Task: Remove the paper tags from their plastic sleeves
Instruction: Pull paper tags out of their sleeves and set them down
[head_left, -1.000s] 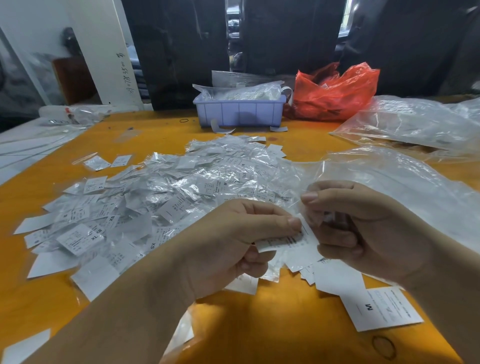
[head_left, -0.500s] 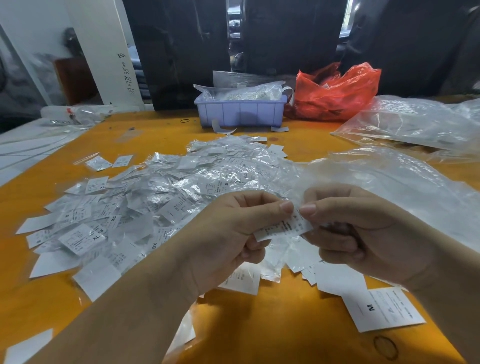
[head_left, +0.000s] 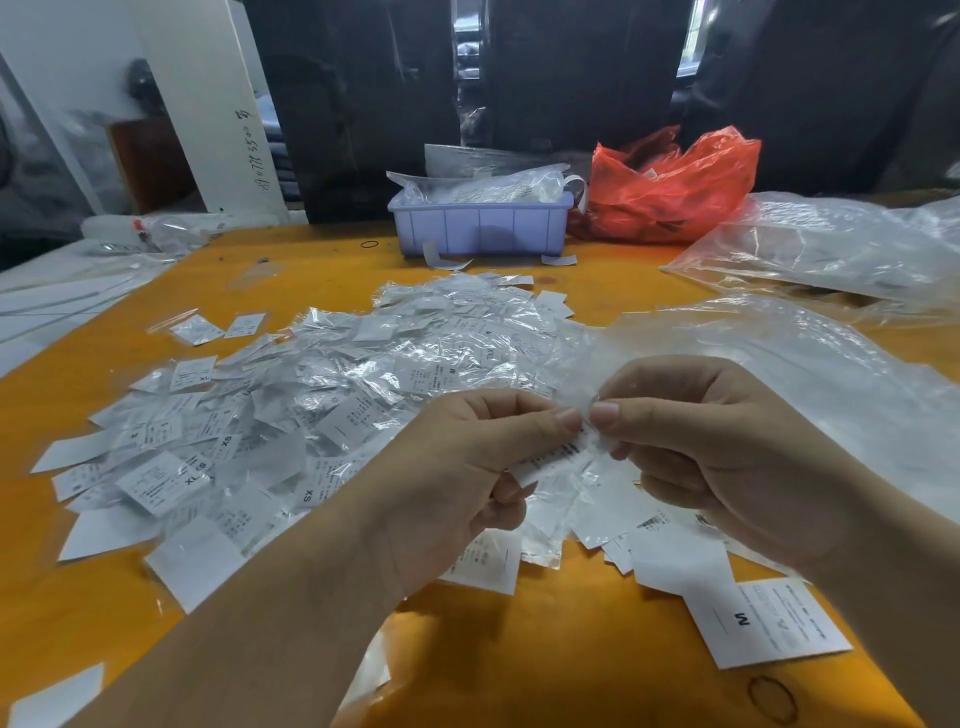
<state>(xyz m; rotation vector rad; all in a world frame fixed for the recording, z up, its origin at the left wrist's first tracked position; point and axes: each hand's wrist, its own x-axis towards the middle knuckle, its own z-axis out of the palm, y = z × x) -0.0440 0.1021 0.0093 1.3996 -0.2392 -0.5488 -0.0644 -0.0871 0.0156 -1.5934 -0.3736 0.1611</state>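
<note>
Orange desk (head_left: 597, 291) filled the head view, with a heap of sleeved tags (head_left: 332, 405) at centre left. Near its right edge, the left hand (head_left: 457, 483) pinched a paper tag (head_left: 553, 460) between thumb and forefinger, while the right hand (head_left: 727, 457) pinched the clear plastic sleeve (head_left: 584, 402) at its far end. To free it cleanly, I judged the hands should draw straight apart, gripping paper only on one side and film only on the other.

The right hand (head_left: 727, 457) has closed in to pinch the tag (head_left: 558, 457).
</note>
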